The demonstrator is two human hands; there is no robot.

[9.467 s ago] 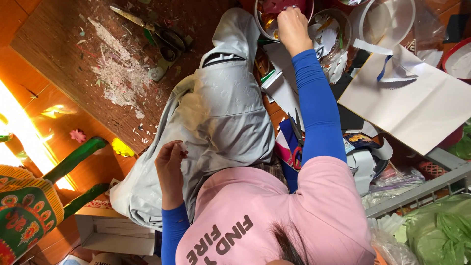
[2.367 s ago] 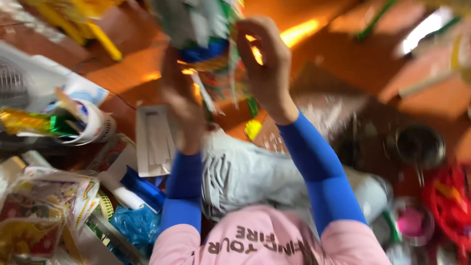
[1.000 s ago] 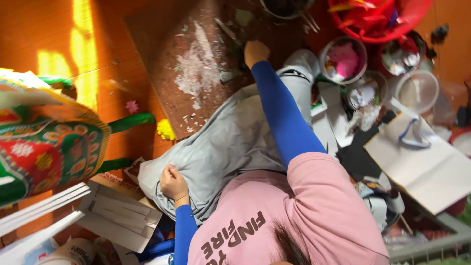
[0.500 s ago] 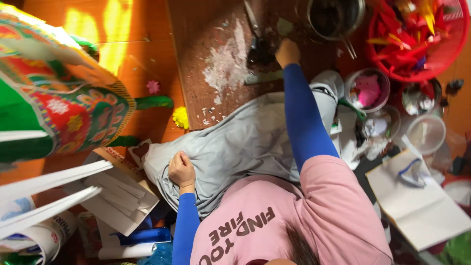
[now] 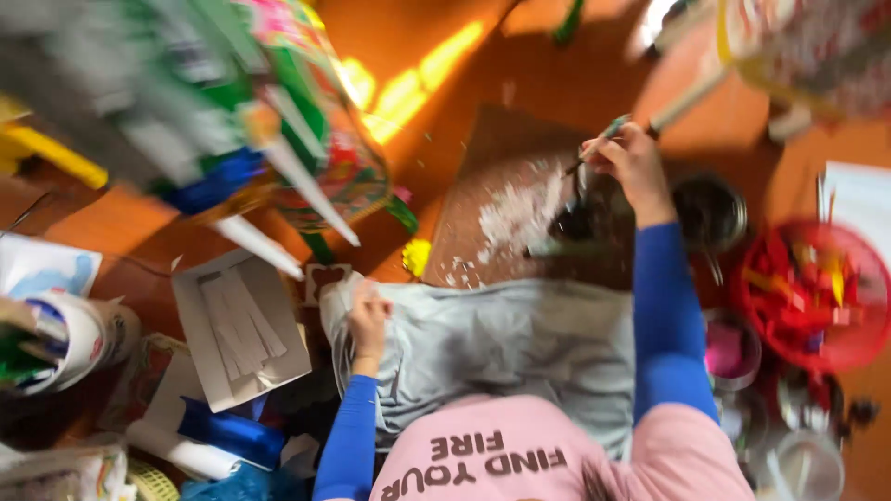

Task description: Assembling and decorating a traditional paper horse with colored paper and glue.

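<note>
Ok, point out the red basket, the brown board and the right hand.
red basket [image 5: 863, 348]: head view, bare rim on its lower right.
brown board [image 5: 506, 158]: head view, bare upper left part.
right hand [image 5: 629, 160]: head view, back of the hand.

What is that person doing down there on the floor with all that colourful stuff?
A person in a pink top with blue sleeves is sitting on the floor. Their right hand is raised over a brown board dusted with white scraps and grips a thin stick-like tool; the picture is too blurred to say what kind. Their left hand rests on the grey cloth over their lap. Around them lie a red basket of bits, small bowls and a flat box of white strips.
</note>
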